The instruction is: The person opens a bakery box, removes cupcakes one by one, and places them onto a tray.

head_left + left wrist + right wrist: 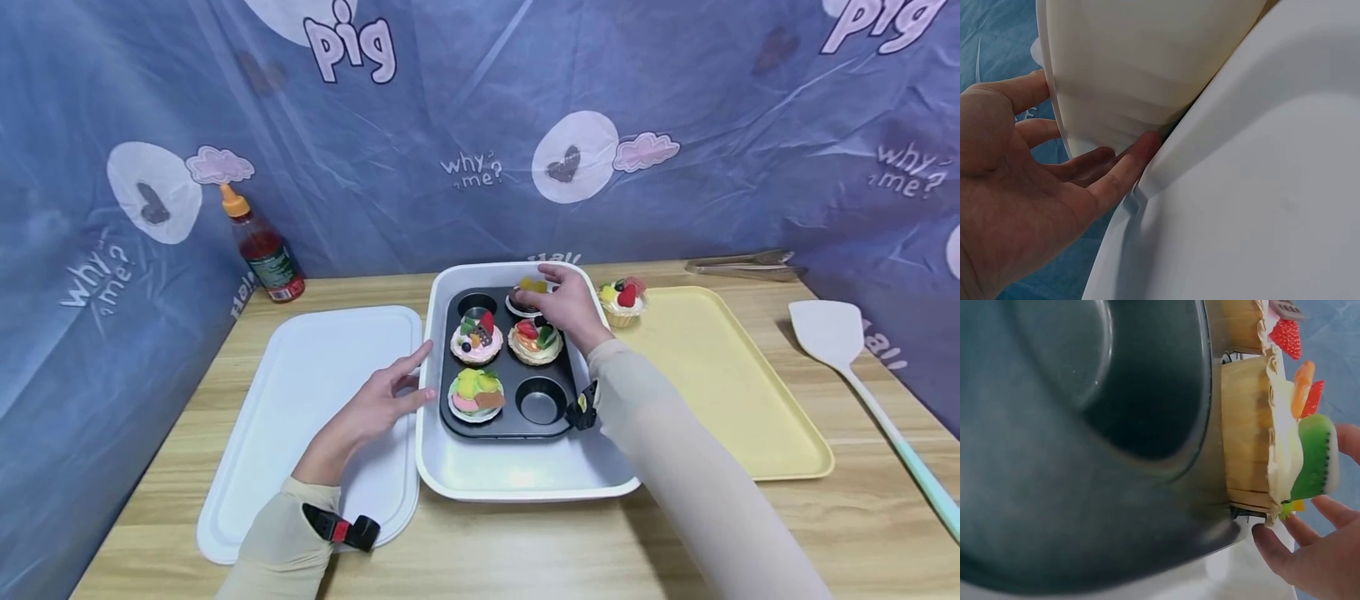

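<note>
A dark muffin tin (pixel 510 383) lies inside a white tub (pixel 510 483). Fingers of my right hand (pixel 570 304) grip a chocolate-coloured toy cupcake (pixel 522 302) at the tin's back right cup, partly covering it. Three more fruit-topped cupcakes sit in the tin: a pink one (pixel 476 340), a strawberry-and-kiwi one (pixel 536 342) and a yellow-topped one (pixel 476 395). In the right wrist view, the kiwi cupcake (pixel 1247 434) stands before the fingers (pixel 1272 550). My left hand (pixel 382 400) touches the tub's left side, its fingers extended along the outer wall (pixel 1129 69).
A white tray (pixel 300 400) lies left of the tub, a yellow tray (pixel 750 400) right. Another cupcake (pixel 622 302) stands at the yellow tray's back corner. A sauce bottle (pixel 270 254), metal tongs (pixel 742 264) and a white-headed spatula (pixel 828 333) are farther out.
</note>
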`<state>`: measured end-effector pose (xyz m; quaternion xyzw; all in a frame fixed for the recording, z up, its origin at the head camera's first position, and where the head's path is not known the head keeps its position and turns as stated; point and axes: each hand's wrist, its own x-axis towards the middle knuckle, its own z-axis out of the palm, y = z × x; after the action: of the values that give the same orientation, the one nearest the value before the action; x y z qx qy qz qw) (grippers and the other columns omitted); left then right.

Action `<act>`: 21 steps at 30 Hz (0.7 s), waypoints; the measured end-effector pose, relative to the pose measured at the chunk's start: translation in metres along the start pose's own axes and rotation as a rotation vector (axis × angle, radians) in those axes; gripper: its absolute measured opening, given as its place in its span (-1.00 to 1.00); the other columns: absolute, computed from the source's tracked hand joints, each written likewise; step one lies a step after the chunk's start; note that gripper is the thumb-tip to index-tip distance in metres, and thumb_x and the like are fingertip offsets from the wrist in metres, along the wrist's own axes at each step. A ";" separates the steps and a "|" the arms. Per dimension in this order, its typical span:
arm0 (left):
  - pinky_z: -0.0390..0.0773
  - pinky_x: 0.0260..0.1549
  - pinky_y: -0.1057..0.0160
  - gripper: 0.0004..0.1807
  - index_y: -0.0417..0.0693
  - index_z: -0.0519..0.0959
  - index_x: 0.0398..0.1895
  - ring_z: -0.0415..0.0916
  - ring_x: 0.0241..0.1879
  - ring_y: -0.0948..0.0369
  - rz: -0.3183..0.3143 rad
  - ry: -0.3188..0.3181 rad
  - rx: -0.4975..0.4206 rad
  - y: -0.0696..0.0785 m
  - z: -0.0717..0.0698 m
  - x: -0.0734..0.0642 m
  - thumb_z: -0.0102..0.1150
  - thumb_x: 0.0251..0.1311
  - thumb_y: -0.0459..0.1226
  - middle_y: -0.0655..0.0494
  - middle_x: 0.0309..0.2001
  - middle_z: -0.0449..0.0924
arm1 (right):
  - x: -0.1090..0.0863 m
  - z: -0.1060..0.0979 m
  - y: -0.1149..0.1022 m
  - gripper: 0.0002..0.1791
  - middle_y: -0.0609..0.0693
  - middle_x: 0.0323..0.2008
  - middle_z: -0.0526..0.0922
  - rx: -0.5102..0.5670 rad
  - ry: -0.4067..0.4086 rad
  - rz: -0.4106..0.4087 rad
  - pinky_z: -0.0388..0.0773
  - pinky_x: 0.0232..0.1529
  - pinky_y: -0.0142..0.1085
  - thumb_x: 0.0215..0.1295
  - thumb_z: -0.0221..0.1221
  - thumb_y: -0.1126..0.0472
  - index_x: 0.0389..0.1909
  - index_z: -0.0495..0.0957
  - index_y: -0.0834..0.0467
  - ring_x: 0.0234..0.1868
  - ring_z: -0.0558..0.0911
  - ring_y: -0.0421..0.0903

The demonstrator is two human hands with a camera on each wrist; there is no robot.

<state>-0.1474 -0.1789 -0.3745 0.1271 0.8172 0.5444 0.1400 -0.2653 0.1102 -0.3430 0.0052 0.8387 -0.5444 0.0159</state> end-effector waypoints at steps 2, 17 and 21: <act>0.52 0.13 0.12 -0.20 -0.02 0.05 0.61 0.35 0.36 -0.19 0.001 -0.004 0.004 0.000 0.000 0.001 0.18 0.41 -0.28 -0.16 0.61 -0.03 | 0.001 0.000 0.001 -0.22 0.22 0.45 0.35 0.001 -0.003 0.002 0.40 0.38 -0.05 0.24 0.40 0.13 0.46 0.34 0.20 0.45 0.36 0.13; 0.24 0.41 -0.19 -0.20 0.03 0.04 0.62 0.24 0.44 -0.22 -0.027 0.006 0.019 0.002 0.000 0.002 0.18 0.42 -0.24 -0.12 0.62 -0.07 | 0.005 -0.001 0.005 -0.29 0.15 0.37 0.48 -0.089 -0.027 0.009 0.49 0.30 -0.06 0.27 0.36 0.23 0.44 0.37 0.16 0.33 0.48 0.11; 0.21 0.41 -0.21 -0.20 0.04 0.04 0.62 0.24 0.44 -0.22 -0.036 0.004 0.018 0.001 0.000 0.002 0.17 0.42 -0.24 -0.11 0.63 -0.07 | 0.005 -0.001 0.005 -0.32 0.15 0.37 0.48 -0.054 -0.032 0.033 0.48 0.32 -0.06 0.27 0.36 0.26 0.41 0.41 0.16 0.33 0.47 0.10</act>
<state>-0.1486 -0.1777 -0.3735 0.1125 0.8246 0.5346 0.1469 -0.2698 0.1132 -0.3477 0.0100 0.8526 -0.5211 0.0382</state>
